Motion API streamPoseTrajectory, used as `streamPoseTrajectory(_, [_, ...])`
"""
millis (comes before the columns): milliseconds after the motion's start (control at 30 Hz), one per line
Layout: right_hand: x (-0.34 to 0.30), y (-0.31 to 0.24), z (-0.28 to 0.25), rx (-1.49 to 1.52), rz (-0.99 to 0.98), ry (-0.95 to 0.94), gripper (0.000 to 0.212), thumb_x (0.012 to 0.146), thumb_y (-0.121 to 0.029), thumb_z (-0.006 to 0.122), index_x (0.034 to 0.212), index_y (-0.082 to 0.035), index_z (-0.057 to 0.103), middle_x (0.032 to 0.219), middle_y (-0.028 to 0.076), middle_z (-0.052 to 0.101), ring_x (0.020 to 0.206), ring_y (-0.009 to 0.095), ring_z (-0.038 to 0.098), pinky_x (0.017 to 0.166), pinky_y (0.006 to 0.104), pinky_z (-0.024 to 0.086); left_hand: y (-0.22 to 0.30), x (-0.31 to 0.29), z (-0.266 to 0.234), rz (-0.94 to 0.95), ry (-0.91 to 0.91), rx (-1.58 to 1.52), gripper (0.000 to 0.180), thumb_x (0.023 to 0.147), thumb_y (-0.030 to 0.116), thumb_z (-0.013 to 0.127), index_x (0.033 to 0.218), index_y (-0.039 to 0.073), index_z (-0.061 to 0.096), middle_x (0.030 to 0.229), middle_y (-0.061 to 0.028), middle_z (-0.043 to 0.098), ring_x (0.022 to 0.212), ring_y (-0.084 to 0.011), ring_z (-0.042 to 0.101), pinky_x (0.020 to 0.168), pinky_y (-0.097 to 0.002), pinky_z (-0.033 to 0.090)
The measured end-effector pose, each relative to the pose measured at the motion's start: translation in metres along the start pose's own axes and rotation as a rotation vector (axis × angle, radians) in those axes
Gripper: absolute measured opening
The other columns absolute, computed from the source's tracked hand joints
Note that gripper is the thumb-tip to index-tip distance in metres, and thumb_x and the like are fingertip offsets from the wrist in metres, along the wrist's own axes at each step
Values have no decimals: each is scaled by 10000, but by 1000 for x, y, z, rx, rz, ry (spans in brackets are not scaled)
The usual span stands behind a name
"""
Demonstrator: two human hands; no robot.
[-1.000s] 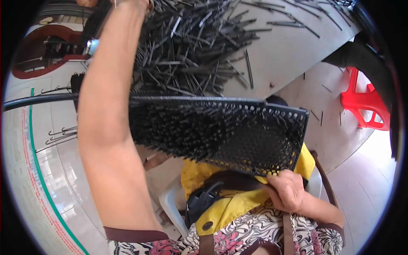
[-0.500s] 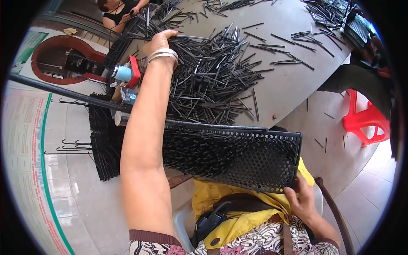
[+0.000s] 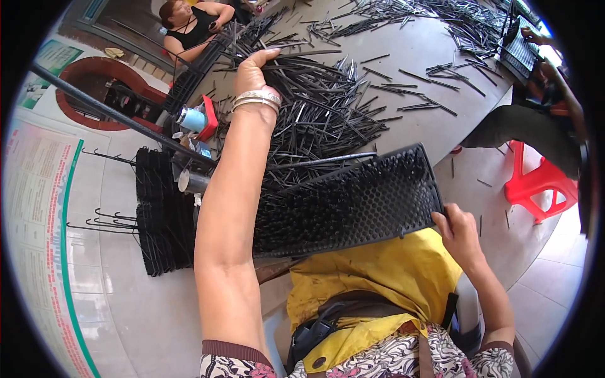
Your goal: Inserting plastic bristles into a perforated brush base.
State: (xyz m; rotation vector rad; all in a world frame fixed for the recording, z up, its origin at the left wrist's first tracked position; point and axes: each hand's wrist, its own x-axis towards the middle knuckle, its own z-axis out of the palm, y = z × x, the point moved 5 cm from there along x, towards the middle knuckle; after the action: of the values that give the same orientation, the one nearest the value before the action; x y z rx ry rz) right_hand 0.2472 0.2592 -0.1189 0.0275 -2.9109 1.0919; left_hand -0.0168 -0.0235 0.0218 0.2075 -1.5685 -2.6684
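The right hand [image 3: 461, 234] clasped the end of a perforated black tray [image 3: 384, 196]; the left hand [image 3: 253, 72], well apart, touched black strips [image 3: 321, 123], its closure indeterminable.

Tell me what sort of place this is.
Probably a small workshop for handwork: loose black strips heaped on a table, a perforated tray held in the right hand, and another person nearby.

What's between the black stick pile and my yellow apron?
In the head view, the black perforated tray lies there, between the stick pile and the yellow apron, with a dark bar near its far edge.
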Motion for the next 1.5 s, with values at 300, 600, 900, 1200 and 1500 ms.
streamPoseTrajectory(300, [47,-82,-111,594,-245,480,234,898,-134,513,1023,58,558,941,145,630,840,215,637,739,246,494,-10,-118,31,-210,-189,-36,62,674,15,609,730,-3,588,706,-113,622,602,-236,611,611,-366,543])
streamPoseTrajectory(600, [38,-117,-60,671,52,-336,644,798,-539,556,1084,38,559,818,126,628,702,150,619,654,246,511,-82,-262,-10,-396,-270,72,258,606,-59,651,855,-3,616,770,-59,631,668,-146,601,645,-271,491])
streamPoseTrajectory(900, [-67,-110,19,599,-92,-278,275,851,-142,587,1010,81,588,732,36,622,696,54,540,623,218,451,-142,-320,-83,-455,-216,167,278,587,-48,665,857,-1,620,770,-48,634,666,-134,597,648,-255,485])
streamPoseTrajectory(1200, [-116,-95,65,513,-347,138,276,769,10,623,1037,13,557,760,155,633,664,250,639,560,285,486,-169,-342,-101,-584,-252,97,239,637,-36,646,872,6,632,811,-43,642,732,-127,607,687,-250,482])
streamPoseTrajectory(1500, [-129,-109,72,-1,-618,74,394,642,53,552,1030,111,524,690,152,565,552,278,540,490,372,442,-172,-343,-107,-479,-296,232,303,636,15,675,931,5,605,857,-43,635,770,-125,592,721,-262,477])
